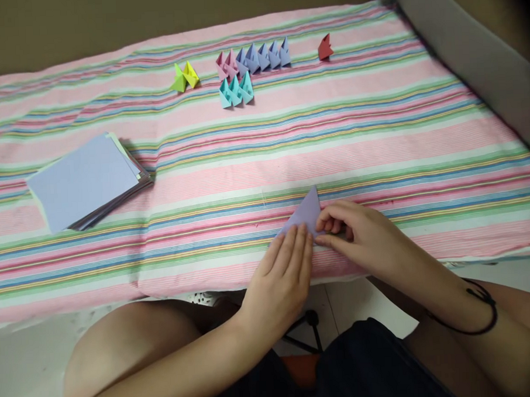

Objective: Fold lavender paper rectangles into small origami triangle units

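A lilac sheet of origami paper point(307, 211), folded to a triangle, lies near the front edge of the striped cloth. My left hand point(283, 268) rests flat on its lower part, the fingers stretched out side by side and covering that portion. At the paper's right corner, my right hand point(345, 230) has its thumb and forefinger pinched on the edge, with the other fingers curled in. The paper's lower edge is partly hidden under both hands.
Farther back stand folded paper pieces: a row of pink and lilac ones point(252, 58), teal ones point(235, 91), yellow-green ones point(185, 77) and a red one point(325, 48). A stack of coloured paper point(84, 183) lies at left on the striped cloth point(203, 183).
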